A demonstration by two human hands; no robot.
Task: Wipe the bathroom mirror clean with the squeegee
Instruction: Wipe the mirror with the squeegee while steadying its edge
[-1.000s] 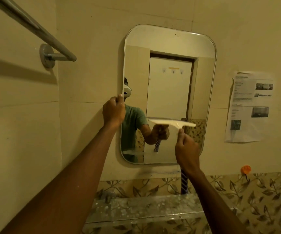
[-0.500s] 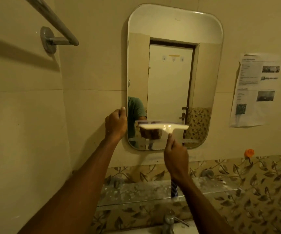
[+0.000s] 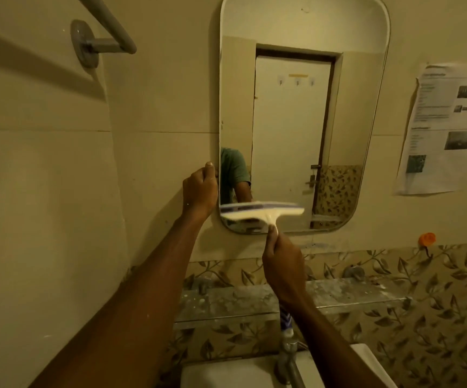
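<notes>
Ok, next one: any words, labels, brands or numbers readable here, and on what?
No text is legible.
The printed sheet right of the mirror: text lines beside photos, too small and blurred.
The yellow strip reflected in the mirror: no writing discernible.
The squeegee: blue stripes, motion-blurred, no brand readable.

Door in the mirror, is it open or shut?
Shut. The white door reflected in the mirror fills its dark frame from side to side, with no gap showing.
</notes>
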